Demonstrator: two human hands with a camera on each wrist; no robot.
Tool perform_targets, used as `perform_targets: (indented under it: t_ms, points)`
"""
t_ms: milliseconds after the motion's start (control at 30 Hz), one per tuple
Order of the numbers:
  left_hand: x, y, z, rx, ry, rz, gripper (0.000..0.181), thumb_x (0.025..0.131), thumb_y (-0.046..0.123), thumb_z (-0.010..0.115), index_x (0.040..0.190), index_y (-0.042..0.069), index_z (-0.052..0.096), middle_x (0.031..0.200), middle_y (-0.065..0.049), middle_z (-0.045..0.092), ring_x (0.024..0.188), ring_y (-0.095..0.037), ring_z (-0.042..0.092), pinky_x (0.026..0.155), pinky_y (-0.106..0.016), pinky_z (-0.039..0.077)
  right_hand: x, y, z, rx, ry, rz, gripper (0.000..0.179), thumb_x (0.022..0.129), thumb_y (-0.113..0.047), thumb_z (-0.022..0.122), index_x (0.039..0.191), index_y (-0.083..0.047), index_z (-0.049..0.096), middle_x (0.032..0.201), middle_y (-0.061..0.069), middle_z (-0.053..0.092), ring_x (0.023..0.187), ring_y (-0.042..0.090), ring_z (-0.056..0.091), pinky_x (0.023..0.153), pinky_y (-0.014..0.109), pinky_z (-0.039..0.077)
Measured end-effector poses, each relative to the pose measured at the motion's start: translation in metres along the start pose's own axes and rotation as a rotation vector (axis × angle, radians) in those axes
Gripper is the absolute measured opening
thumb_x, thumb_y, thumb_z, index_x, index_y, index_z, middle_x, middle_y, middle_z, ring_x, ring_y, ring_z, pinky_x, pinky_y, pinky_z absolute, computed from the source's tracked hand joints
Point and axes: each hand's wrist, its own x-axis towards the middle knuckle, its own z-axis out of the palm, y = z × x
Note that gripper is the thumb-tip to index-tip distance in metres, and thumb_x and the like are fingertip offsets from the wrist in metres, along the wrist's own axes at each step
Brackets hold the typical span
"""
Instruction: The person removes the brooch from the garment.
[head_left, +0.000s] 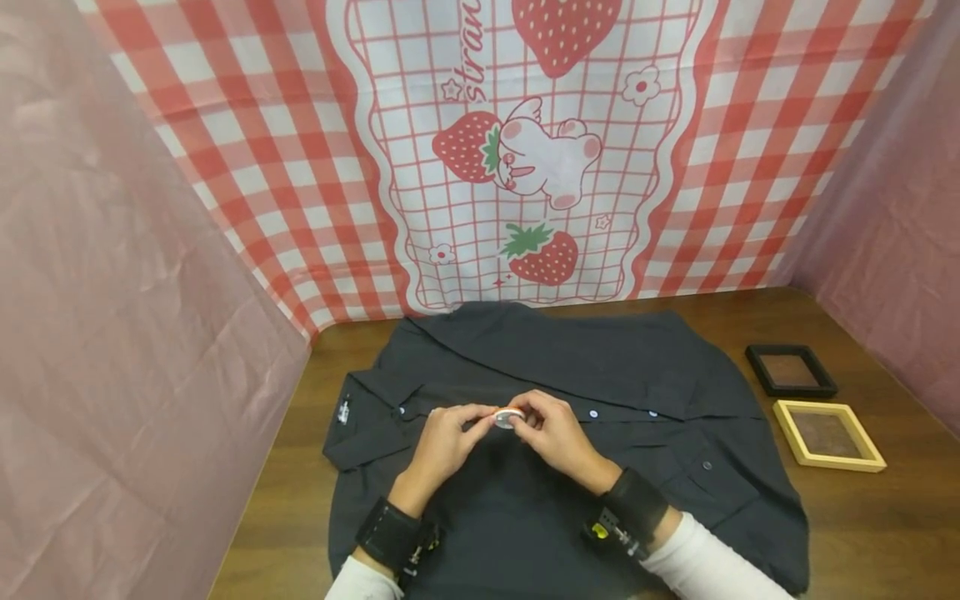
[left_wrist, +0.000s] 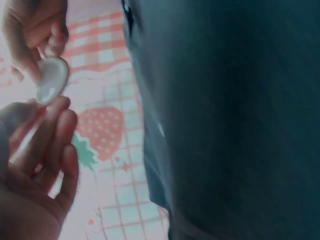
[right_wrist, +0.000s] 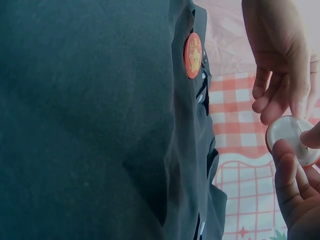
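A round pin badge [head_left: 508, 418] is held between both hands above a dark button-up shirt [head_left: 510, 508]. Its silvery-white back, with a thin pin across it, shows in the right wrist view, and an orange-red edge runs round it. My left hand [head_left: 442, 440] pinches the badge at its left edge between thumb and fingertips. From the other side my right hand [head_left: 557, 433] grips the edge, with the thumb on the back near the pin. A red badge with a yellow star [right_wrist: 193, 55] sits on the dark cloth in the right wrist view.
The shirt lies spread on a wooden table [head_left: 915, 508], its collar [head_left: 367, 421] to the left. Small white buttons [head_left: 593, 414] run along its front. A black frame [head_left: 791, 392] and a pale wooden frame [head_left: 873, 454] lie at the right. Behind hangs a strawberry-print checked cloth [head_left: 285, 167].
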Motion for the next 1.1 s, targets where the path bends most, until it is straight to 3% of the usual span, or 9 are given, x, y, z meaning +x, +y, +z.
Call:
perform_targets:
  t_ms: [500, 767, 1100]
  points:
    - [0.001, 0.007, -0.004, -0.057, -0.034, -0.076, 0.015, 0.090, 0.023, 0.069, 0.096, 0.012, 0.078, 0.090, 0.001, 0.077, 0.072, -0.009, 0.069, 0.064, -0.031, 0.056, 0.002, 0.002, 0.002, 0.007, 0.017, -0.004, 0.013, 0.082, 0.002, 0.074, 0.090, -0.008, 0.070, 0.079, 0.003, 0.065, 0.062, 0.004, 0.054, 0.053, 0.018, 0.048]
    - [-0.010, 0.007, -0.005, -0.079, -0.063, -0.113, 0.014, 0.090, 0.024, 0.070, 0.093, 0.013, 0.078, 0.087, 0.002, 0.077, 0.073, -0.008, 0.069, 0.063, -0.027, 0.055, -0.011, -0.002, 0.007, 0.016, 0.014, -0.018, 0.017, 0.079, 0.006, 0.073, 0.087, -0.008, 0.068, 0.076, 0.000, 0.062, 0.062, -0.002, 0.051, 0.051, 0.018, 0.048]
    - [0.001, 0.008, -0.011, -0.070, -0.053, -0.128, 0.015, 0.090, 0.023, 0.069, 0.095, 0.011, 0.078, 0.089, 0.000, 0.077, 0.076, -0.010, 0.071, 0.066, -0.022, 0.055, 0.001, -0.002, 0.006, -0.018, 0.009, -0.043, 0.014, 0.080, 0.004, 0.072, 0.088, -0.007, 0.067, 0.078, 0.001, 0.062, 0.064, -0.001, 0.054, 0.053, 0.019, 0.050]
